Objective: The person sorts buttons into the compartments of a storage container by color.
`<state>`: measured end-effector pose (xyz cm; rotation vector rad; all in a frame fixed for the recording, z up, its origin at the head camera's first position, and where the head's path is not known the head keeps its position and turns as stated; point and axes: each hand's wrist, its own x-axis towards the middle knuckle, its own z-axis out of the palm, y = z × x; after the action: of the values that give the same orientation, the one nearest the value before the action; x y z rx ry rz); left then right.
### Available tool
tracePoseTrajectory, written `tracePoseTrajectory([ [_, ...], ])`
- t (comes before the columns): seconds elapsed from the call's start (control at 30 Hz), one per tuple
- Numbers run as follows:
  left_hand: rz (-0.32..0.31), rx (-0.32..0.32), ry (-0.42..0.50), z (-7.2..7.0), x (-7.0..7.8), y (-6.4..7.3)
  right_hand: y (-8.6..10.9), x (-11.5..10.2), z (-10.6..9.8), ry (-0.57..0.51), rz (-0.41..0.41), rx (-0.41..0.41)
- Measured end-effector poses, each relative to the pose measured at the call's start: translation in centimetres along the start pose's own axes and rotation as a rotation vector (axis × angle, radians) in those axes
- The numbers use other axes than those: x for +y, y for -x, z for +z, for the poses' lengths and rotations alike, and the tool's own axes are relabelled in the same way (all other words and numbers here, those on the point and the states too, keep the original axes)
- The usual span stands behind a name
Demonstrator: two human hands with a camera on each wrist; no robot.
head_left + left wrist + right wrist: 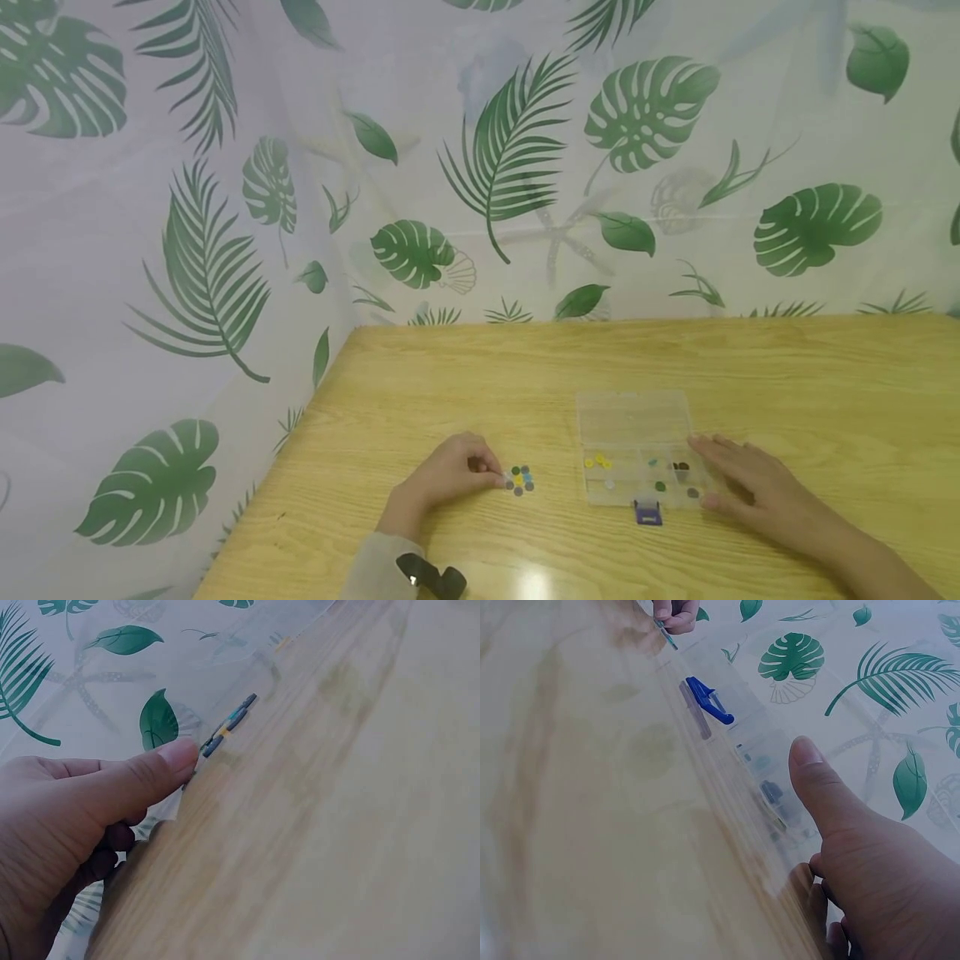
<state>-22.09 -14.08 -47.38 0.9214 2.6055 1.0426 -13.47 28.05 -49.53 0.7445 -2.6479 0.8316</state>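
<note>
Several discs [519, 481] could scatter if the left hand [452, 468], grip unclear, nudges them; the right hand [756, 485], relaxed, touches the box [633, 417].

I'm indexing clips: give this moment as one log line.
left hand: fingertips at disc cluster, grip unclear | right hand: at right side of box | lid: open | yellow pieces: in box

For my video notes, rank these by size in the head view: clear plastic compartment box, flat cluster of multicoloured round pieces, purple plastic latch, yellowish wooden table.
1. Yellowish wooden table
2. Clear plastic compartment box
3. Cluster of multicoloured round pieces, as a whole
4. Purple plastic latch, only slightly smaller than the cluster
</note>
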Motion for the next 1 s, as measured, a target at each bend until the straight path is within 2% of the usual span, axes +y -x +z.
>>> tracePoseTrajectory([
  [0.37, -0.086, 0.037, 0.08, -0.06, -0.11, 0.07, -0.11, -0.33, -0.22, -0.014, 0.022, -0.024],
  [0.47, -0.088, 0.046, 0.082, -0.04, -0.13, 0.05, -0.1, -0.31, -0.28, -0.014, 0.026, -0.023],
  [0.77, -0.089, 0.175, -0.012, -0.21, 0.18, -0.09, -0.11, -0.27, -0.25, -0.015, 0.038, -0.031],
  [1.0, -0.026, 0.271, -0.154, 0.13, 0.33, -0.62, -0.1, -0.21, -0.17, -0.019, 0.031, -0.024],
])
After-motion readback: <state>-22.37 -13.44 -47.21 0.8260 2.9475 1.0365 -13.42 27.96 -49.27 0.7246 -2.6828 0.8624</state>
